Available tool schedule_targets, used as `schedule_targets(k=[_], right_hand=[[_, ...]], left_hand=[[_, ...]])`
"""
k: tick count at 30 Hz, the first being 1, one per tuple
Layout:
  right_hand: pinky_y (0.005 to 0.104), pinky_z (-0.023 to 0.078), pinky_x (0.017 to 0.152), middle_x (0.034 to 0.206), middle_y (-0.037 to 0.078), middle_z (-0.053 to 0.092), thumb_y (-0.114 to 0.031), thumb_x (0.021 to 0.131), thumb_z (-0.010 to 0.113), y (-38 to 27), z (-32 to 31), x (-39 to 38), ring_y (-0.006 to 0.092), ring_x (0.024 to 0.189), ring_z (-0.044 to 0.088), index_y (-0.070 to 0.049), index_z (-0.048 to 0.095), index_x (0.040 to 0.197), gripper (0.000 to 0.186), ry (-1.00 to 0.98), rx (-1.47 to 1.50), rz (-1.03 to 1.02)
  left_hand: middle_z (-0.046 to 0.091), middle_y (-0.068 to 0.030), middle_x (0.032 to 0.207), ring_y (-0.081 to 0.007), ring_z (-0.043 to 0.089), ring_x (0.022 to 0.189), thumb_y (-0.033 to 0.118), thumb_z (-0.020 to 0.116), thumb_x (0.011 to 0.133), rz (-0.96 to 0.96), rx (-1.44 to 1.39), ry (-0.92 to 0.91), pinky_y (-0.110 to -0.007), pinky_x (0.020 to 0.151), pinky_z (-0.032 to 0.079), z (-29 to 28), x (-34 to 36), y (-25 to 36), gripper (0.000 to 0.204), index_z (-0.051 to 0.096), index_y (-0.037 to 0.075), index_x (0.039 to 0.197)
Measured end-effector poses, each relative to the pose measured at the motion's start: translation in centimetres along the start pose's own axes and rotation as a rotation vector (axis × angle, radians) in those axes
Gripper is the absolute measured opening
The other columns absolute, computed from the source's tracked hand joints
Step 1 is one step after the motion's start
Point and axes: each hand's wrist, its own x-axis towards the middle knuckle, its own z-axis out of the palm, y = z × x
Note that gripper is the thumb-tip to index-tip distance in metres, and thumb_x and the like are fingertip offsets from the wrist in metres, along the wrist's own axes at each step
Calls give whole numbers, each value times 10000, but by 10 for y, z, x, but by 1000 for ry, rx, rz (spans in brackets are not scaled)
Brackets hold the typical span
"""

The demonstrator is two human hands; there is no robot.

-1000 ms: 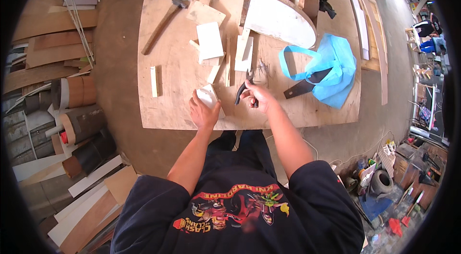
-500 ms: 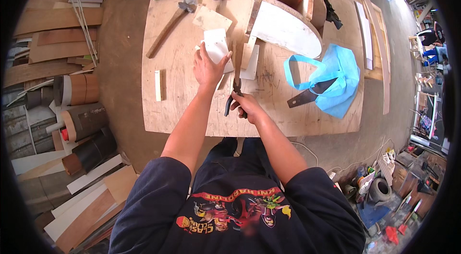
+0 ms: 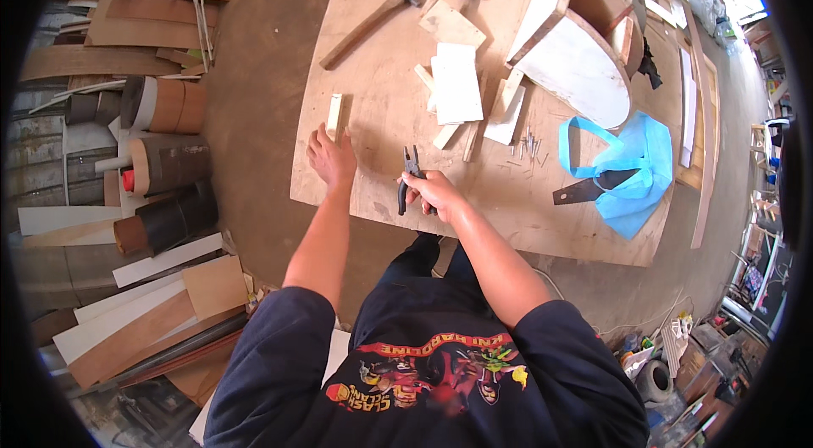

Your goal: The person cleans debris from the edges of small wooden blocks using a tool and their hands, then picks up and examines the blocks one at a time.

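My right hand (image 3: 430, 190) is wrapped round the black handles of a pair of pliers (image 3: 412, 162); the jaws point away from me above the table's near edge. My left hand (image 3: 332, 162) is at the near end of a small pale wooden block (image 3: 335, 113), fingers apart on either side of it. Whether the fingertips touch the block cannot be made out. Ahead of the pliers a white rectangular board (image 3: 457, 85) lies on top of several wood offcuts. Loose nails (image 3: 530, 147) are scattered to the right of these pieces.
A hammer (image 3: 366, 31) lies at the far left of the plywood table (image 3: 373, 181). A curved wooden frame with a white panel (image 3: 576, 67) stands at the far right. Nearer, a handsaw (image 3: 580, 191) pokes out of a blue cloth bag (image 3: 644, 185). Rolled sheets (image 3: 169, 105) lie off the table's left side.
My left hand has let go of the white board and moved left to the small wooden block. The pliers stay in my right hand, now away from the offcuts. The view has shifted left.
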Motion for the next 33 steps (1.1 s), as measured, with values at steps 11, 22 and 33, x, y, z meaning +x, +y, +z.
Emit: schedule_targets(k=[11,22,33], right_hand=[[290,346,412,749,41,651,-381,978,675,41,-5,-24,97,464,434,-39,708,1069,356,7,-119,27],[271,317,426,738,23,643,-401,951,709,82,-50,-59,74,474,419,-61,713,1020,347,19,-258,182],[285,318,459,700,5,617,-454,941,722,102,-62,-35,80,500,394,-77,709,955,378,-71,-201,251]], left_hand=[[655,-137,1166,-356,617,1104,169,731,837,148,-224,-379,-447,941,518,-2,12,-22,373,698,92,1200],[645,-51,1233,-287,500,1307,73,693,710,909,-330,-541,-549,1171,290,-7,-71,27,353,753,158,1048],[310,-207,1620,-421,205,1527,434,469,1042,415,-168,-325,-611,1188,207,27,-103,57,605,382,88,1531]])
